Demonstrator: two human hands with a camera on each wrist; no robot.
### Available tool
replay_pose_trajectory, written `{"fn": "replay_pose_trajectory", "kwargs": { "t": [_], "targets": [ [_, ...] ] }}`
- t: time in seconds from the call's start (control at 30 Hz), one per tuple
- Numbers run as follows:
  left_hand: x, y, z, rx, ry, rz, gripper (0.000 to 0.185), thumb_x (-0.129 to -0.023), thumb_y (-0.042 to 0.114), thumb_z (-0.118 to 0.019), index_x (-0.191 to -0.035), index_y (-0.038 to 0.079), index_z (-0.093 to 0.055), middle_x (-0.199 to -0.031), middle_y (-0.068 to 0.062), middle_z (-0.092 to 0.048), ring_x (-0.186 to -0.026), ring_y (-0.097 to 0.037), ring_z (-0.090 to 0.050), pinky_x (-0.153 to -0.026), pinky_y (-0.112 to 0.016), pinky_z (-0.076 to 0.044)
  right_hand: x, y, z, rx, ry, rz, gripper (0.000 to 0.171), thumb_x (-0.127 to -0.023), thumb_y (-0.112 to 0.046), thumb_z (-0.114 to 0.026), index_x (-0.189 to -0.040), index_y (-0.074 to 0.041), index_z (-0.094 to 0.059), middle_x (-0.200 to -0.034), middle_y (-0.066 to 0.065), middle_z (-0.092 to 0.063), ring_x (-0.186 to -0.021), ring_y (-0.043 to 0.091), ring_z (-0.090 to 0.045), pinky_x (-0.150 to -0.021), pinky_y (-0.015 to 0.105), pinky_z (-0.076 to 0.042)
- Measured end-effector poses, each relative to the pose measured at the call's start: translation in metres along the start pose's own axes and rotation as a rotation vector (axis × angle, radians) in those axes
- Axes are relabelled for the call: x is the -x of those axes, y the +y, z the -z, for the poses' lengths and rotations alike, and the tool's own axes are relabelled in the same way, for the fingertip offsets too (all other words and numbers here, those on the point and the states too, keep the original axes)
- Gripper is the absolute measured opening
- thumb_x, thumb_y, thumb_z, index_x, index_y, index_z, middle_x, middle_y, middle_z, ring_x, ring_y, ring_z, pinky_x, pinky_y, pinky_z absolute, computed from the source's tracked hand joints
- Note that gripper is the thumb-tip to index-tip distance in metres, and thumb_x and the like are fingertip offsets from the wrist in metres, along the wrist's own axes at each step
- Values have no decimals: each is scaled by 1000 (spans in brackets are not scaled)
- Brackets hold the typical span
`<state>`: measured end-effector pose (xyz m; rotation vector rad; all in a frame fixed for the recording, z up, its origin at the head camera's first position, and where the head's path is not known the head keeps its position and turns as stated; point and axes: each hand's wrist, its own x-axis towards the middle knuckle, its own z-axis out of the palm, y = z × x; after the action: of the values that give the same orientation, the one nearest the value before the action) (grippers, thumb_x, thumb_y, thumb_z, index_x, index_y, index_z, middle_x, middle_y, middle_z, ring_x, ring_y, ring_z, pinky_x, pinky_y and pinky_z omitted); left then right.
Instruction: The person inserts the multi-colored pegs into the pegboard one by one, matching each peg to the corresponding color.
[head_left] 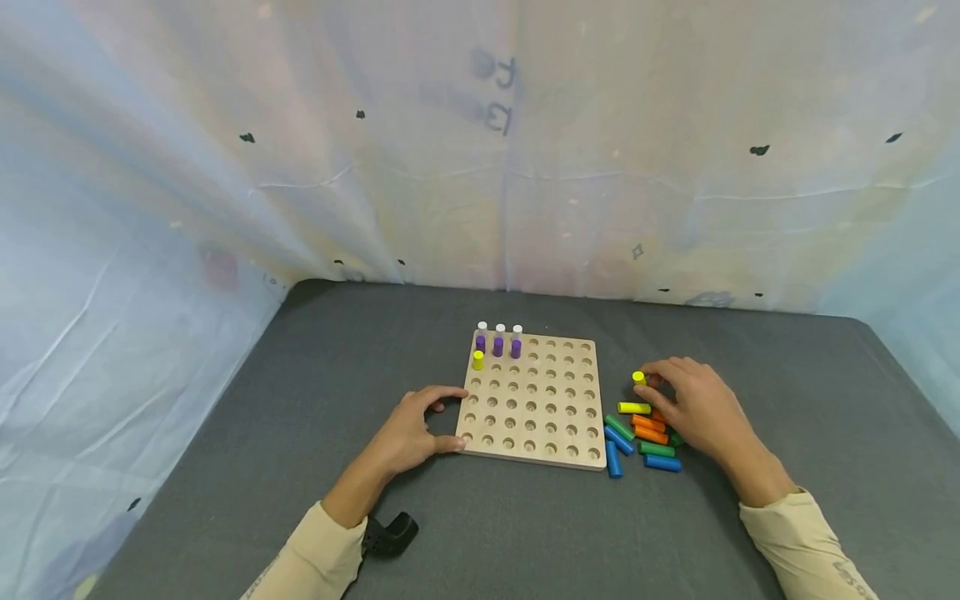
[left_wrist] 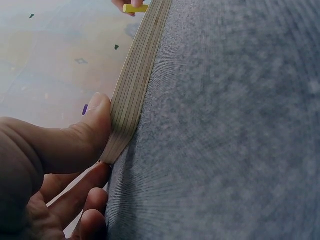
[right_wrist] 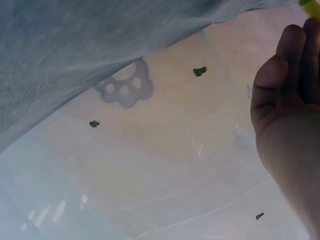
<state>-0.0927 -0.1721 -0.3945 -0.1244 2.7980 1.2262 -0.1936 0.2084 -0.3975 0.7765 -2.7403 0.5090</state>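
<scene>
Nearest the head camera, two cream sleeves enter from the bottom edge, with a small black object lying on the grey desk beside the left forearm.

Left hand: rests at the near-left corner of the wooden pegboard. The left wrist view shows the thumb pressed against the board's layered edge and the fingers curled beneath the corner. The hand grips the board.

Right hand: positioned over the pile of loose pegs just right of the board. Its fingers are curled and pinch one yellow peg, held upright and just above the pile. The right wrist view shows only the hand's edge against the backdrop and confirms nothing further.

Board status: three white pegs stand in the far row, three purple pegs in the row before them, and one yellow peg at the left end of the third row. All other holes are vacant.

Loose stock: one more yellow, plus orange, green and blue pegs, lying flat on the desk.

Assessment: seven pegs seated, an eighth in hand but not yet over the board. Filling appears at an early stage, with most holes and the loose pile outstanding.
</scene>
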Motion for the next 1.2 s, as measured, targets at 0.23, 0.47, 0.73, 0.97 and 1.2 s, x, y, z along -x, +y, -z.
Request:
{"fn": "replay_pose_trajectory", "kwargs": {
  "t": [0.23,0.47,0.73,0.97,1.2],
  "targets": [
    [1,2,0,6,3,-3,64,-71,16,-90,-128,30,-65,-121,-5,-59,-113,-24,-52,-94,-52,-43,1,-19,-3,-57,35,3,27,-89,-27,-75,-111,-11,-72,-96,4,-71,-83,22,-61,-80,47,-47],
    [2,1,-1,0,5,2,63,-72,16,-89,-129,29,-64,-120,-5,-59,-112,-23,-52,-95,-51,-43,-2,-35,-9,-88,26,-25,27,-90,-25,-74,-113,-11,-71,-91,1,-69,-85,21,-62,-82,48,-48],
    [1,1,1,-5,0,-8,63,-73,16,-89,-130,29,-64,-120,-5,-59,-112,-23,-52,-95,-50,-43,-13,-57,-13,-134,49,-27,29,-92,-28,-72,-115,-10,-70,-92,2,-69,-84,20,-62,-77,43,-49],
    [1,1,1,-8,-1,-1,63,-73,16,-89,-129,29,-64,-119,-6,-59,-112,-23,-52,-95,-51,-43,-25,-89,-22,-189,61,-33,31,-93,-30,-72,-117,-12,-70,-95,1,-70,-80,18,-62,-68,35,-48],
    [1,3,1,-10,-3,2,64,-72,16,-89,-130,29,-64,-119,-6,-59,-112,-24,-51,-94,-51,-43,-37,-117,-31,-182,100,2,26,-93,-30,-71,-114,-14,-71,-93,-3,-70,-83,16,-65,-71,35,-52]
  ]
}}
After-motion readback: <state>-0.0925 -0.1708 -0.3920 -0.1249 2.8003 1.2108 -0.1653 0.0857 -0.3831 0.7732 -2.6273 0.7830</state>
